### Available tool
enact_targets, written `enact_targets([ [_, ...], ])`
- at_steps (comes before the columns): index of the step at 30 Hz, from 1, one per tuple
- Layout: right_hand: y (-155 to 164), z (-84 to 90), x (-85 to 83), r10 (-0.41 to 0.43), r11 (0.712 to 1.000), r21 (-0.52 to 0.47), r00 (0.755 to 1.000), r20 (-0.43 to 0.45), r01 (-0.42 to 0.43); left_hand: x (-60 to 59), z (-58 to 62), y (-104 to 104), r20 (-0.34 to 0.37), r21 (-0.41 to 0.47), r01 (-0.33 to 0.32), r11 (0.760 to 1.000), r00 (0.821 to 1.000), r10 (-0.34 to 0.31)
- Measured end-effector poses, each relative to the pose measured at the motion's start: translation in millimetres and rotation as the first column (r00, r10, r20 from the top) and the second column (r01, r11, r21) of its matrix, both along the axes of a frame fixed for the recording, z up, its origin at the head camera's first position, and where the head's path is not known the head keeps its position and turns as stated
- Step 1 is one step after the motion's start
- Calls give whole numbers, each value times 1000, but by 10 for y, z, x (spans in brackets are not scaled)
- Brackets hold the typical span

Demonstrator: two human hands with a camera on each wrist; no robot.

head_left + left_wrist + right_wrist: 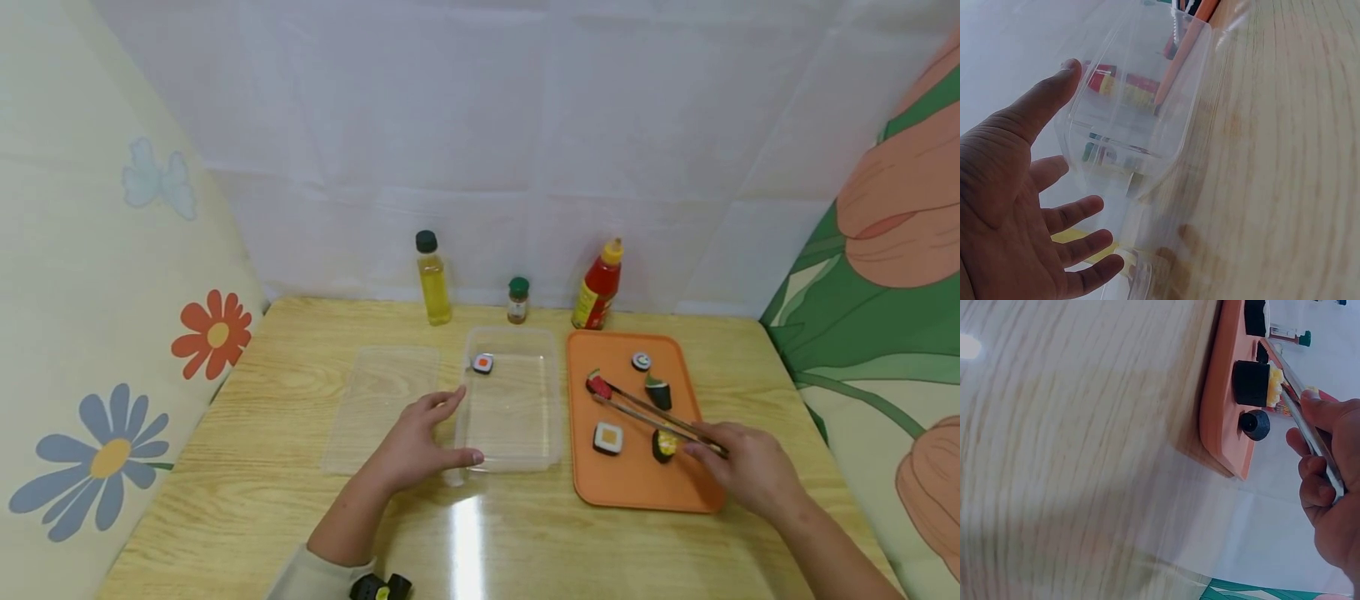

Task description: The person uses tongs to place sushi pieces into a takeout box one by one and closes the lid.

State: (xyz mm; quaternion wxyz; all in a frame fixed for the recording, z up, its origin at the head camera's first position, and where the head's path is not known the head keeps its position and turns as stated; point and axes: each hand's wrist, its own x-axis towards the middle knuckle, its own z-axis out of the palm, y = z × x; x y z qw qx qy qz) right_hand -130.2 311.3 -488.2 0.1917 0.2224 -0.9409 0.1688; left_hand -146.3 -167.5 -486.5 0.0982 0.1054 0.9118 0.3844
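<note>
My left hand [423,437] rests with straight fingers against the near left corner of a clear plastic container [551,400]; the thumb lies along its front wall. The left wrist view shows the left hand [1029,206] spread beside the container [1135,125]. One sushi piece [483,363] lies inside, at the far left. My right hand [750,471] grips metal chopsticks [652,412], whose tips are at a red sushi piece [598,384] on the orange tray [637,492]. In the right wrist view the right hand [1329,506] grips the chopsticks [1307,425] above a black-and-yellow piece [1252,382].
The tray also holds a round roll [641,361], a dark green piece [658,390] and a white square piece [608,437]. A clear lid [382,408] lies left of the container. An oil bottle [433,279], spice jar [517,300] and red sauce bottle [597,287] stand at the back.
</note>
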Motion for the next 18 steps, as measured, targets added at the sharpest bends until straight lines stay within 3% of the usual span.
enact_targets([
  [18, 11, 169, -42, 39, 999, -13, 999, -35, -40, -10, 5, 4, 4, -3, -2, 1000, 1000, 2],
])
